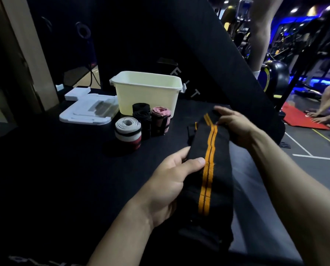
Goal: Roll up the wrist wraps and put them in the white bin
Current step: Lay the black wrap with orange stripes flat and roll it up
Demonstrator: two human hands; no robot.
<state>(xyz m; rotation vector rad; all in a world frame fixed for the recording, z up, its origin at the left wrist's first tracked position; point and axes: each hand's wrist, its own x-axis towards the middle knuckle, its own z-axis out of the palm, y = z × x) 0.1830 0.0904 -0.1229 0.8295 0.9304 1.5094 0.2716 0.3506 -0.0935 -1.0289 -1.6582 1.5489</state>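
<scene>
Head view looks down over a black table (64,169) where a person holds one unrolled wrist wrap (210,169), black with two orange stripes running along its length. That wrap stretches from the far right of the table toward the camera, its near end hanging down past the table edge. Left hand (172,181) pinches the wrap's left edge about midway along, thumb lying on top just beside the orange stripes and the other fingers curled underneath. Right hand (235,125) grips the far end, fingers curled over the top of the cloth (whether that end is folded over or simply bunched, I cannot tell).

Four rolled wraps stand on end in a tight cluster near the middle of the table: a white roll (127,131) with black and red bands nearest the camera, two black rolls (142,116) behind it, and a pink-and-black roll (160,120) to their right. Just behind the cluster sits the white bin (147,93), upright and open at the top, its inside not visible from this angle. A flat white lid (87,112) lies to the bin's left, with a small white block (76,94) near its far corner.

Beyond the table, at the right, lies a gym floor with a red mat (302,118), and another person's hands and legs rest on it.
</scene>
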